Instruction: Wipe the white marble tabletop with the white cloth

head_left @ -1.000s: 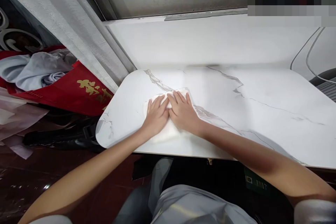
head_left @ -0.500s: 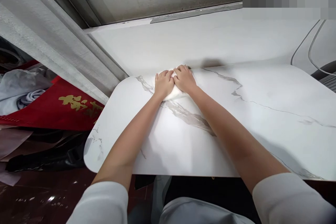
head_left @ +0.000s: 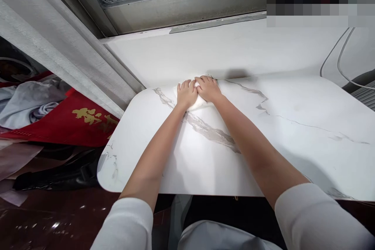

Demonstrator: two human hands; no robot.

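Both of my hands press side by side on a bunched white cloth (head_left: 198,102) near the back edge of the white marble-patterned table (head_left: 275,156). My left hand (head_left: 186,93) lies over the cloth's left part, fingers curving over it and pointing away from me. Over its right part is my right hand (head_left: 208,88), angled to the left, its fingertips close to the left thumb. Most of the cloth is hidden under the palms; only its front part shows between the wrists, with a bit at the left.
Behind the table stands a white wall panel (head_left: 234,50) below a metal-framed window (head_left: 181,17). A pale curtain (head_left: 67,39) hangs at the left, beside a red cloth (head_left: 84,121) with gold characters. Grey cables (head_left: 340,58) run down at the right.
My hands have shifted slightly to the right with the cloth, still pressed on the table. The view has tilted a little, showing more of the window.
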